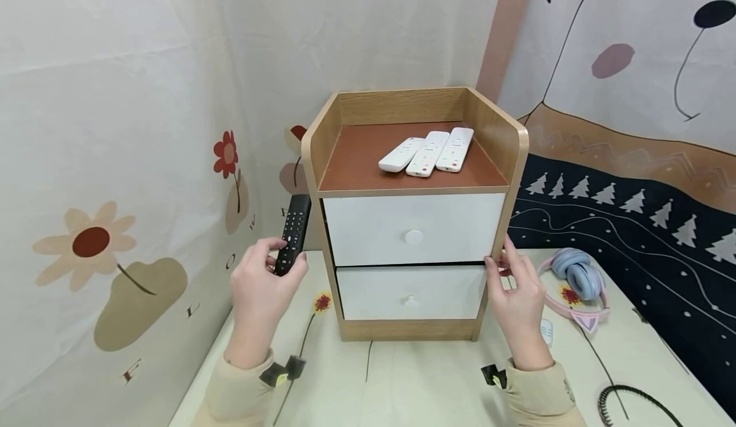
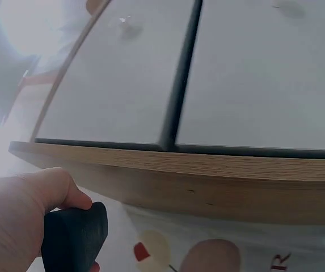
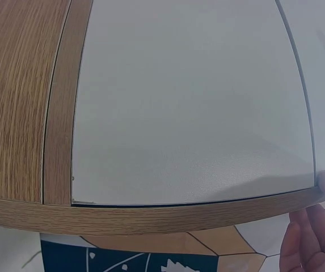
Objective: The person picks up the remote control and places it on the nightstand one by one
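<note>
In the head view my left hand (image 1: 266, 286) grips a black remote control (image 1: 294, 225) near its lower end, left of a small wooden cabinet (image 1: 408, 331). The left wrist view shows the end of that remote (image 2: 74, 238) between thumb and fingers, beside the cabinet's side panel. My right hand (image 1: 517, 299) holds the cabinet's right front edge, thumb at the front and fingers behind the side. Three white remote controls (image 1: 427, 153) lie fanned on the cabinet's brown top. Below them are two white drawers, the upper drawer (image 1: 374, 229) and the lower drawer (image 1: 374, 293), both pushed in.
Pink cat-ear headphones (image 1: 581, 277) lie on the white table (image 1: 425, 388), right of the cabinet. A small white object (image 1: 546, 331) sits behind my right wrist, and a coiled black cable (image 1: 632, 388) is at the front right. Printed cloth walls (image 1: 144, 158) stand left and behind.
</note>
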Action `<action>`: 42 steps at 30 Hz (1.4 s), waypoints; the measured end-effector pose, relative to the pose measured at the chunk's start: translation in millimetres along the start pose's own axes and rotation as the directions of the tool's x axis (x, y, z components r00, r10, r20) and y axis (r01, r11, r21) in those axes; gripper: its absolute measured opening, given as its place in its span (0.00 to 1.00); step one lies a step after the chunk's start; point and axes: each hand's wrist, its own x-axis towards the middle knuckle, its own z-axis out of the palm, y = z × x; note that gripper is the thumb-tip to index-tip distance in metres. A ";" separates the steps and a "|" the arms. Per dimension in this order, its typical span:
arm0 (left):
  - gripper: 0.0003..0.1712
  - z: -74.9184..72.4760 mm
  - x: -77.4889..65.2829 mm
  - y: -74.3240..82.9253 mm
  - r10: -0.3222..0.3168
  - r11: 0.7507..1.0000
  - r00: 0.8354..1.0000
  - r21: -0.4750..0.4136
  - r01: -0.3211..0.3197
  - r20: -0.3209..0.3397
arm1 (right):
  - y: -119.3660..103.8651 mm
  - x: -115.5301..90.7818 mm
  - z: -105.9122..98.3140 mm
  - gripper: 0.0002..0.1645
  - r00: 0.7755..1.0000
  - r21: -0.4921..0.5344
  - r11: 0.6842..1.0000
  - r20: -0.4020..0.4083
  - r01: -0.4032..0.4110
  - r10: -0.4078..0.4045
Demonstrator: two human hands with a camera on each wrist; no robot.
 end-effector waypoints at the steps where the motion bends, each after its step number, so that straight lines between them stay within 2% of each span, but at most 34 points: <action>1: 0.21 -1.7 2.8 1.9 0.006 1.000 1.000 -0.006 -0.006 -0.011 | 0.1 0.1 0.2 0.41 1.000 -0.003 1.000 0.000 0.000 0.000; 7: 0.21 -11.6 14.5 13.6 0.008 0.998 0.998 -0.067 -0.013 -0.070 | 1.3 0.5 1.0 0.41 1.000 -0.011 1.000 -0.006 0.005 -0.005; 10: 0.21 -16.5 18.7 20.2 0.028 0.993 0.993 -0.110 -0.040 -0.114 | 1.7 -0.1 1.0 0.42 1.000 -0.013 1.000 -0.007 0.007 -0.007; 17: 0.20 -29.5 29.1 40.6 0.064 0.973 0.965 -0.198 -0.117 -0.255 | 0.1 1.1 0.0 0.41 1.000 -0.016 1.000 0.006 -0.001 0.001; 21: 0.20 -36.0 35.7 52.4 0.083 0.960 0.954 -0.234 -0.153 -0.287 | 0.0 0.7 -0.4 0.41 1.000 -0.017 1.000 0.008 -0.002 0.002; 26: 0.21 -38.5 43.5 66.0 0.139 0.944 0.945 -0.250 -0.217 -0.296 | 0.6 -0.3 0.8 0.41 1.000 -0.010 1.000 -0.009 0.006 -0.006; 31: 0.21 -37.8 50.4 81.9 0.238 0.920 0.924 -0.236 -0.313 -0.299 | 0.7 -0.2 0.8 0.41 1.000 -0.011 1.000 -0.009 0.001 -0.002; 36: 0.19 -34.3 56.2 98.5 0.340 0.905 0.904 -0.172 -0.390 -0.259 | 0.1 0.7 0.8 0.41 1.000 -0.009 1.000 -0.006 -0.002 0.002; 42: 0.17 -24.6 70.0 112.9 0.423 0.890 0.885 -0.094 -0.446 -0.193 | 0.3 0.6 -0.2 0.41 1.000 -0.014 1.000 0.006 -0.007 0.007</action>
